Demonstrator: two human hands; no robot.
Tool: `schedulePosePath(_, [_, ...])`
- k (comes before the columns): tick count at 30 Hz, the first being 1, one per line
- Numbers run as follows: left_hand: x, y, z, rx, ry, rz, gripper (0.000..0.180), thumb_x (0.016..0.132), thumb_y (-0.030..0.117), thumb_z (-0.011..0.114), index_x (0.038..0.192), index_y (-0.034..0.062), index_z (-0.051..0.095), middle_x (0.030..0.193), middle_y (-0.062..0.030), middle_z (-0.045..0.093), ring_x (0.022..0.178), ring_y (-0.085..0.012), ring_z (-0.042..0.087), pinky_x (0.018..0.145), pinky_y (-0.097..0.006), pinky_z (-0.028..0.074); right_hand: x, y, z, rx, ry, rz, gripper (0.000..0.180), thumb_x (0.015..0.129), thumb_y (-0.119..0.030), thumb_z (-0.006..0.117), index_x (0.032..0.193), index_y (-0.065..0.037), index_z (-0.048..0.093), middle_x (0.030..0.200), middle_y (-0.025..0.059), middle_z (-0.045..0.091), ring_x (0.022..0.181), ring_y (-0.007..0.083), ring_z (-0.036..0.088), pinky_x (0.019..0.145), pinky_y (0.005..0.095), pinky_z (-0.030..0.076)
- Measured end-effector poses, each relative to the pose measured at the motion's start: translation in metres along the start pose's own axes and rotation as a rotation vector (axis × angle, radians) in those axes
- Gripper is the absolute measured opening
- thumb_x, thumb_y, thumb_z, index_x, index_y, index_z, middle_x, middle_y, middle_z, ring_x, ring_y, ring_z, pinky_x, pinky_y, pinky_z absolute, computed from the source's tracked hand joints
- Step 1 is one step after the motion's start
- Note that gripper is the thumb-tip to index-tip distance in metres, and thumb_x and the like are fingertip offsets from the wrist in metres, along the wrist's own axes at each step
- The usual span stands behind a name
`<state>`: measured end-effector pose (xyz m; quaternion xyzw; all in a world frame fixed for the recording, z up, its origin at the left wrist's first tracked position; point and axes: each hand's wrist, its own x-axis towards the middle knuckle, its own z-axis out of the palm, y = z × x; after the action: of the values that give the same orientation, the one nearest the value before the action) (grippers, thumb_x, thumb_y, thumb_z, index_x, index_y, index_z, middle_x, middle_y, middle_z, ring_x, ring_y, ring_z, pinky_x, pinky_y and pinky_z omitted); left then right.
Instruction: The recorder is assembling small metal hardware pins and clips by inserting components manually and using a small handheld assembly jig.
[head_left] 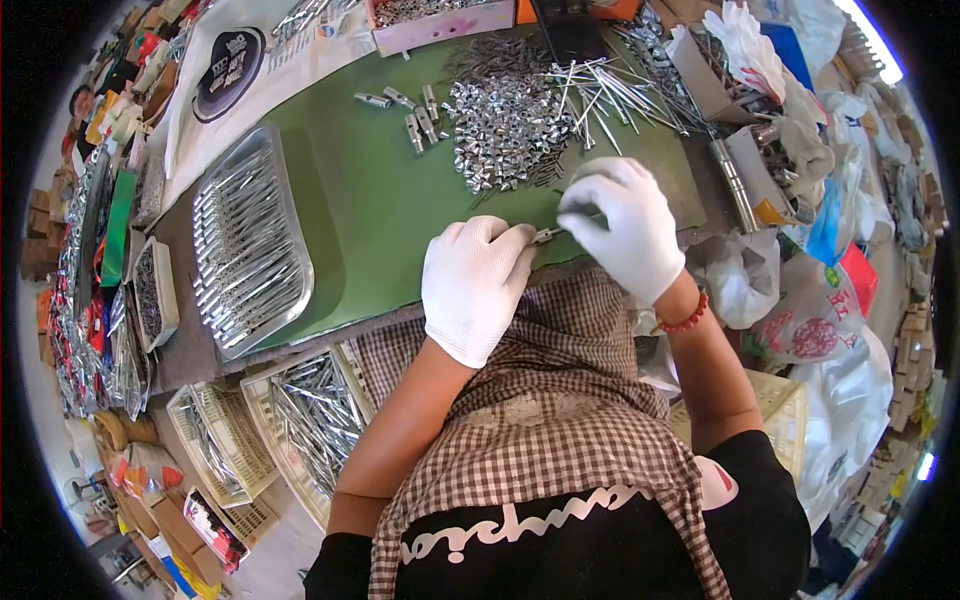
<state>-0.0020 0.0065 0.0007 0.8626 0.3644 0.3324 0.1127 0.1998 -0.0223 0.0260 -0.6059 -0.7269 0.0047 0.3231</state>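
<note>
My left hand [475, 285], in a white knit glove, rests near the front edge of the green mat. Its thumb and fingertips pinch a small silvery metal cylinder [545, 236]. Just to the right, my right hand [628, 228], gloved alike, is raised with its fingers curled and closed. What its fingertips hold, if anything, is hidden. Beyond both hands lies a heap of small shiny metal collars [505, 130], with thin dark pins [495, 60] behind it. Several long silvery rods [605, 90] fan out at the right of the heap. Loose metal cylinders [422, 125] lie left of it.
A metal tray [300, 235] of assembled rod-like parts stands on the mat's left. Plastic baskets [265, 400] with more metal parts sit below the table edge. A pink box [440, 30] of small parts is at the back. Cartons [705, 75] and plastic bags [740, 275] crowd the right.
</note>
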Motion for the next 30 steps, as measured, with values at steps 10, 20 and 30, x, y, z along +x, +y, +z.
schedulePosePath(10, [0.003, 0.006, -0.004, -0.038, 0.005, -0.014, 0.014, 0.078, 0.010, 0.073, 0.091, 0.0090, 0.073, 0.085, -0.0085, 0.063, 0.080, -0.0312, 0.061, 0.072, -0.042, 0.048, -0.005, -0.011, 0.006, 0.043, 0.019, -0.092, 0.013, 0.073, -0.013, 0.075, 0.081, -0.012, 0.065, 0.097, 0.0047, 0.065, 0.096, 0.0271, 0.063, 0.086, 0.0405, 0.049])
schedulePosePath(20, [0.004, 0.009, -0.005, -0.016, -0.024, 0.005, 0.016, 0.080, 0.013, 0.071, 0.095, 0.0103, 0.074, 0.084, -0.0075, 0.063, 0.077, -0.0311, 0.061, 0.071, -0.043, 0.047, -0.017, -0.017, 0.004, -0.210, -0.024, -0.310, 0.005, 0.076, -0.019, 0.062, 0.079, -0.015, 0.064, 0.088, 0.0002, 0.060, 0.092, 0.0202, 0.060, 0.084, 0.0376, 0.048])
schedulePosePath(30, [0.003, 0.011, -0.004, -0.022, -0.004, -0.036, 0.012, 0.080, 0.012, 0.073, 0.092, 0.0092, 0.074, 0.085, -0.0084, 0.064, 0.080, -0.0310, 0.061, 0.074, -0.042, 0.047, -0.059, 0.098, -0.071, -0.869, 0.118, 0.433, 0.042, 0.087, -0.020, 0.063, 0.129, -0.010, 0.060, 0.103, 0.0181, 0.064, 0.094, 0.0357, 0.063, 0.078, 0.0447, 0.051])
